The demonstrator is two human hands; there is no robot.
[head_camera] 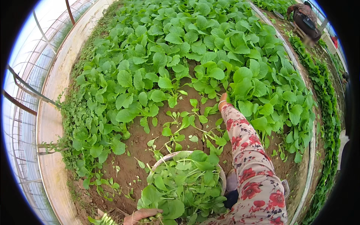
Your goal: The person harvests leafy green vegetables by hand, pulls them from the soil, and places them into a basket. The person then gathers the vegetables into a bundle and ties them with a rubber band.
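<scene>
My right hand [222, 99], in a flower-printed sleeve, reaches forward into the green leafy plants [244, 84]. Leaves hide its fingers, so its grip does not show. Low in the view, my left hand [143, 216] is closed around the root ends of a bunch of leafy greens [171, 208], whose leaves lie over the near rim of a bucket. That round bucket [222, 180] stands on the soil before me, heaped with picked leafy greens [185, 177]. Pale stalks of another bunch [104, 219] lie left of my left hand.
Bare brown soil [132, 166] with small scattered seedlings surrounds the bucket. A pale border [53, 123] and the plastic greenhouse wall [26, 140] run along the left. Right of a narrow strip [311, 146] grows another row of greens [327, 112]. A person [305, 19] bends over at the upper right.
</scene>
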